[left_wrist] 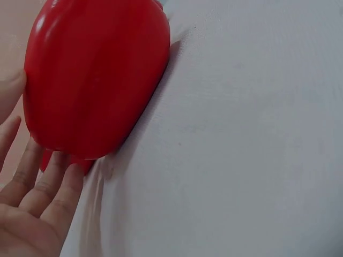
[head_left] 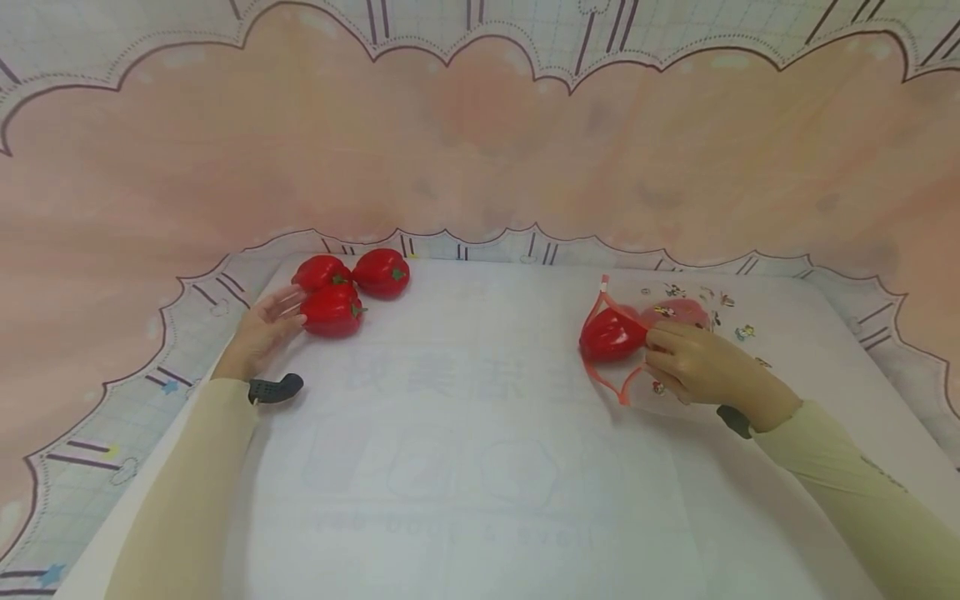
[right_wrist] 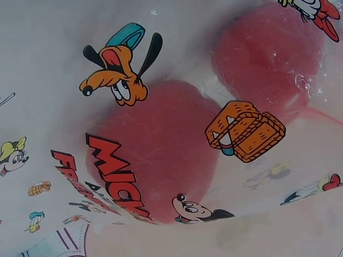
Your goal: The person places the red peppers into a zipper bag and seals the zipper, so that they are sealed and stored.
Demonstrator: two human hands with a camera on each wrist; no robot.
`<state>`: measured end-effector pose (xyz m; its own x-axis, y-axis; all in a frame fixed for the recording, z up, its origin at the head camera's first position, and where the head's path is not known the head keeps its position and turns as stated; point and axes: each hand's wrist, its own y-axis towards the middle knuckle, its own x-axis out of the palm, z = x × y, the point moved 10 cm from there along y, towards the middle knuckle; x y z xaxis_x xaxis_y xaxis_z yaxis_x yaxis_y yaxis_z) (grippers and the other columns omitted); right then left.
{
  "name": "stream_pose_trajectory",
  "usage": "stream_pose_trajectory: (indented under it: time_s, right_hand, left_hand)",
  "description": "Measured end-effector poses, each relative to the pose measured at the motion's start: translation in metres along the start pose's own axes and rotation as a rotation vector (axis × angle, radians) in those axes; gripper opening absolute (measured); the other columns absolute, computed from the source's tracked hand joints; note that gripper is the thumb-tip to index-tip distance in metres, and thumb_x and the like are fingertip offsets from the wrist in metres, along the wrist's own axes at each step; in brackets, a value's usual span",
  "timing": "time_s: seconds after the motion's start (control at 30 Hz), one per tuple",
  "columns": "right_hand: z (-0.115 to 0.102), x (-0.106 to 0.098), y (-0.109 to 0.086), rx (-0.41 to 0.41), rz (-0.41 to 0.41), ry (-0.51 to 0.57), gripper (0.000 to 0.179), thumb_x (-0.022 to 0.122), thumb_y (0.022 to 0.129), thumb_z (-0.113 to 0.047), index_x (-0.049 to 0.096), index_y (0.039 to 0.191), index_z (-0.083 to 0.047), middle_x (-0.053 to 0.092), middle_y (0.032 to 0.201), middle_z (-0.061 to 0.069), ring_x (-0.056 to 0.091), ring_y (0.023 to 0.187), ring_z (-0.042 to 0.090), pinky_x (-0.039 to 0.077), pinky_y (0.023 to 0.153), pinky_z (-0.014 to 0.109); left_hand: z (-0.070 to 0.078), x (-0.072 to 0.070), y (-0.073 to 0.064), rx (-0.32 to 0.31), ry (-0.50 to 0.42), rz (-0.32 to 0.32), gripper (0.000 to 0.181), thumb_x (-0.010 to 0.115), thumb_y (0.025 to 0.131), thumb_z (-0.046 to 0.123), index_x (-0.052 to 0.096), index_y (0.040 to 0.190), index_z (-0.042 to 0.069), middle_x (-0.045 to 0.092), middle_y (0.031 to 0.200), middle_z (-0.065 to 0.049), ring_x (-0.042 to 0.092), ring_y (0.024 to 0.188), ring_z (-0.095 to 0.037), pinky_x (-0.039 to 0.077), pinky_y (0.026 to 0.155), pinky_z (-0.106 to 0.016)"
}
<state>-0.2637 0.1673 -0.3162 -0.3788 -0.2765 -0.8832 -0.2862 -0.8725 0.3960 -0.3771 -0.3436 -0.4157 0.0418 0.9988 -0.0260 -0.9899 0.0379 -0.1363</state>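
Three red bell peppers with green stems stand together at the left in the head view: a front pepper (head_left: 332, 311), one behind it (head_left: 321, 271) and one to the right (head_left: 382, 273). My left hand (head_left: 272, 327) reaches the front pepper from the left, its fingers extended. In the left wrist view, the thumb and fingertips (left_wrist: 72, 174) lie right at that pepper's side and lower end. At the right, my right hand (head_left: 693, 362) pinches the orange-red rim of a clear plastic bag (head_left: 731, 337) with cartoon prints. One pepper (head_left: 611, 335) sits at the bag's mouth, another (head_left: 678, 312) deeper inside.
A white cloth or sheet (head_left: 450, 433) covers the table. Behind it hangs a peach-coloured curtain (head_left: 480, 158) with a scalloped pattern, which also borders the table's back and sides.
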Motion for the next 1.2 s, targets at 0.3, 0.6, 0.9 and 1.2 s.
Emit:
stream_pose_trajectory:
  time_s: [0.3, 0.6, 0.9, 1.2]
  right_hand:
    - [0.001, 0.002, -0.001, 0.008, -0.009, 0.011, 0.058, 0.026, 0.099, -0.041, 0.068, 0.081, -0.007, 0.06, 0.077, 0.005, 0.056, 0.074, 0.017, 0.058, 0.07, 0.032]
    - [0.0, 0.001, 0.0, 0.014, -0.039, -0.011, 0.022, 0.083, 0.067, -0.014, 0.067, 0.081, -0.007, 0.06, 0.078, 0.006, 0.056, 0.074, 0.017, 0.058, 0.071, 0.032]
    - [0.0, 0.002, 0.002, 0.019, -0.05, -0.021, 0.039, 0.09, 0.05, -0.011, 0.068, 0.081, -0.007, 0.061, 0.078, 0.005, 0.057, 0.074, 0.017, 0.058, 0.07, 0.032]
    - [-0.001, 0.001, 0.002, 0.01, -0.006, 0.015, 0.047, 0.033, 0.1, -0.032, 0.064, 0.076, -0.007, 0.057, 0.074, 0.005, 0.053, 0.072, 0.016, 0.057, 0.068, 0.031]
  left_hand:
    - [-0.011, -0.001, 0.005, -0.061, 0.07, -0.031, 0.077, 0.063, 0.089, 0.012, 0.018, 0.151, 0.019, 0.009, 0.159, -0.011, 0.01, 0.146, -0.032, 0.047, 0.08, -0.004]
    - [-0.007, 0.005, 0.0, -0.065, 0.276, -0.033, 0.076, 0.062, 0.09, 0.021, 0.017, 0.151, 0.015, 0.015, 0.157, -0.014, 0.019, 0.144, -0.032, 0.03, 0.112, -0.032]
    - [-0.012, 0.009, 0.004, -0.085, 0.361, -0.016, 0.08, 0.064, 0.089, 0.022, 0.015, 0.15, 0.009, 0.019, 0.156, -0.017, 0.023, 0.142, -0.036, 0.025, 0.115, -0.046]
    - [-0.015, 0.006, 0.008, -0.082, 0.462, -0.003, 0.083, 0.067, 0.087, 0.025, 0.016, 0.151, 0.012, 0.02, 0.156, -0.017, 0.022, 0.142, -0.036, 0.026, 0.114, -0.049]
